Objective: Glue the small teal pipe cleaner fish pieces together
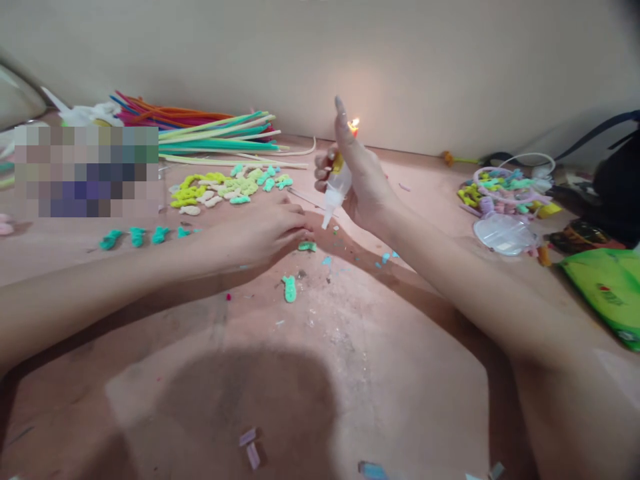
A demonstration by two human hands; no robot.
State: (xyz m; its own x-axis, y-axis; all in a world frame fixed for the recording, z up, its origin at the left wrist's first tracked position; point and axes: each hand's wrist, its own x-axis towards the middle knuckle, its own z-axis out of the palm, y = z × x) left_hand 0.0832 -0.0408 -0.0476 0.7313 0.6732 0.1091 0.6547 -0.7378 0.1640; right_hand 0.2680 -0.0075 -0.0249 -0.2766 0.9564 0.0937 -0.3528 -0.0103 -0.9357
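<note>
My right hand is closed around a clear squeeze glue bottle, held tilted with its narrow white nozzle pointing down above the table. A small flame burns at a red-orange tip by my thumb, apparently a lighter in the same hand, mostly hidden by it. Palm down, my left hand rests low over the table with its fingers loosely bent and nothing visible in them. Just by its fingertips lies a short green fuzzy piece. Closer to me is a green bunny-shaped fuzzy piece.
Yellow, cream and green fuzzy pieces lie beyond my left hand, with several teal ones in a row. Pipe cleaners are stacked by the wall. At right are a clear lid, coloured pieces and a green packet.
</note>
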